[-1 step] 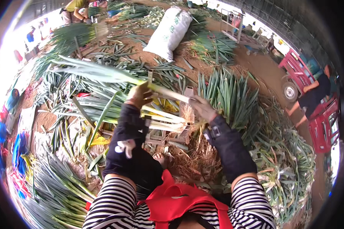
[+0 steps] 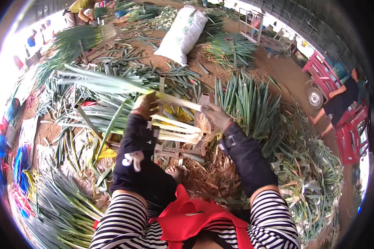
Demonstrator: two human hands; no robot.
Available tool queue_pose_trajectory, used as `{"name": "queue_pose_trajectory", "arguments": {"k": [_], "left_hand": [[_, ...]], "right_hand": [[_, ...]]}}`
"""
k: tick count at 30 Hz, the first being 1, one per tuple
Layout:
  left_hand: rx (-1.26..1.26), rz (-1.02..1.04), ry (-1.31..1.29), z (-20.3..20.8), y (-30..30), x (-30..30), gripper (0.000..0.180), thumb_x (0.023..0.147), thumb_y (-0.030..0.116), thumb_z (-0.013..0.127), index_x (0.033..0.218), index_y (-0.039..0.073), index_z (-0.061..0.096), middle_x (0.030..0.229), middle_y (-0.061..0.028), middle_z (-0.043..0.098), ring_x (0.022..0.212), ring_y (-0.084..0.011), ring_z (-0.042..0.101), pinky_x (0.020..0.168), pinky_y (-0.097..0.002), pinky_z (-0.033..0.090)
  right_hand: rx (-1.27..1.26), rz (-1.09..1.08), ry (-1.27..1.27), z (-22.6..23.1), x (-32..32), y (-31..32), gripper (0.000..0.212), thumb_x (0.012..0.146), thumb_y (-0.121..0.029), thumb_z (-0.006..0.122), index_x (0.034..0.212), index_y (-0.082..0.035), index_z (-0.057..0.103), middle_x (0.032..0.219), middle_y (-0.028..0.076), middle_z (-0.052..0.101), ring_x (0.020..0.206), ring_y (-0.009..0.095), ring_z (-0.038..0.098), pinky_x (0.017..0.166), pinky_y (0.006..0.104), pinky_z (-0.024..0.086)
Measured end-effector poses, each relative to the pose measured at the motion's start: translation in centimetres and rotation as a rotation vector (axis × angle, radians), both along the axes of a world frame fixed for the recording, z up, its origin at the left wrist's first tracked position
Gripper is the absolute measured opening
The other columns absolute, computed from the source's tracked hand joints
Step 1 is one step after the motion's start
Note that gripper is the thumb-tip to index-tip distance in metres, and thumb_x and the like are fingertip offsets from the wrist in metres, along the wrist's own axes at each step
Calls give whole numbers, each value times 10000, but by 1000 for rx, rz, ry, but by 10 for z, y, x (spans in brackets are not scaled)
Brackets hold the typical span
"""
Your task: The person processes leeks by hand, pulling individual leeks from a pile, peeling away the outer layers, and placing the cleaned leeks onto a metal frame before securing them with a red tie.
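Observation:
A long leek (image 2: 176, 101) is stretched between my hands, its white shaft to the right and its blurred green leaves to the left. Wearing a glove, my left hand (image 2: 146, 104) is closed around it where green meets white. My right hand (image 2: 217, 116), also gloved, pinches the shaft's right end; the fingertips partly hide that end. Just below, several pale leek stalks (image 2: 176, 129) lie side by side across a low frame (image 2: 166, 153), with tan roots (image 2: 203, 123) at their right ends.
Upright leeks (image 2: 247, 101) stand bundled at right, above a heap of leaf scraps (image 2: 307, 178). More leeks (image 2: 64, 203) lie at lower left. A stuffed white sack (image 2: 183, 35) rests beyond. One person (image 2: 343, 99) sits by a red cart (image 2: 320, 72); another person (image 2: 81, 10) bends at far left.
Both hands and the leek have shifted slightly left; my left hand is also a little lower. The grip of each hand on the leek looks the same.

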State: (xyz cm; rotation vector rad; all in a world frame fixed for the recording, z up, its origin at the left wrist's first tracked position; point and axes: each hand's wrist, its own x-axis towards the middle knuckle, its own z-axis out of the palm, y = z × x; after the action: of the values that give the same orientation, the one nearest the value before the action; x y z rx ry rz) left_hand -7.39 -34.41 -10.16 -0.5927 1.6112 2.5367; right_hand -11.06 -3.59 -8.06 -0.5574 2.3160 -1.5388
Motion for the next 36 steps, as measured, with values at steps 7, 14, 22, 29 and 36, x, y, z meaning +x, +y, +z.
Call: {"name": "queue_pose_trajectory", "arguments": {"k": [7, 14, 22, 29, 36], "left_hand": [[224, 573, 110, -72, -54, -18, 550, 906, 344, 510, 1375, 85, 385, 1428, -115, 389, 1249, -286, 439, 999, -504, 354], [212, 743, 255, -44, -59, -11, 370, 861, 205, 570, 1207, 98, 492, 1178, -86, 537, 1044, -257, 533, 871, -434, 413], [128, 65, 170, -52, 15, -30, 338, 899, 221, 551, 1208, 86, 539, 1110, -81, 581, 1047, -274, 534, 845, -456, 505], [382, 440, 151, 4, 106, -33, 821, 833, 157, 692, 1447, 105, 150, 1295, -175, 425, 1093, -315, 518, 825, -406, 521], [-52, 394, 473, 18, 105, -31, 764, 844, 231, 701, 1429, 57, 241, 1381, -194, 353, 1157, -270, 496, 953, -355, 436]], "right_hand": [[-39, 51, 42, -86, -62, -6, 419, 927, -390, 588, 1068, 5, 607, 811, 6, 576, 718, 88, 526, 635, 210, 442], [-138, -170, -305, -50, -49, -12, 386, 906, -431, 600, 899, -44, 606, 676, -16, 494, 545, 79, 449, 490, 239, 393], [-239, -208, -101, -49, -46, -33, 349, 946, -374, 554, 806, -58, 607, 644, -39, 467, 562, 73, 415, 505, 251, 338], [-379, -249, -53, -20, -34, -21, 362, 931, -395, 569, 991, -49, 655, 727, -27, 554, 603, 40, 483, 524, 201, 370], [-418, -108, -73, 24, -30, -33, 366, 947, -394, 547, 1048, -55, 643, 700, -58, 459, 587, 42, 410, 511, 205, 323]]}}
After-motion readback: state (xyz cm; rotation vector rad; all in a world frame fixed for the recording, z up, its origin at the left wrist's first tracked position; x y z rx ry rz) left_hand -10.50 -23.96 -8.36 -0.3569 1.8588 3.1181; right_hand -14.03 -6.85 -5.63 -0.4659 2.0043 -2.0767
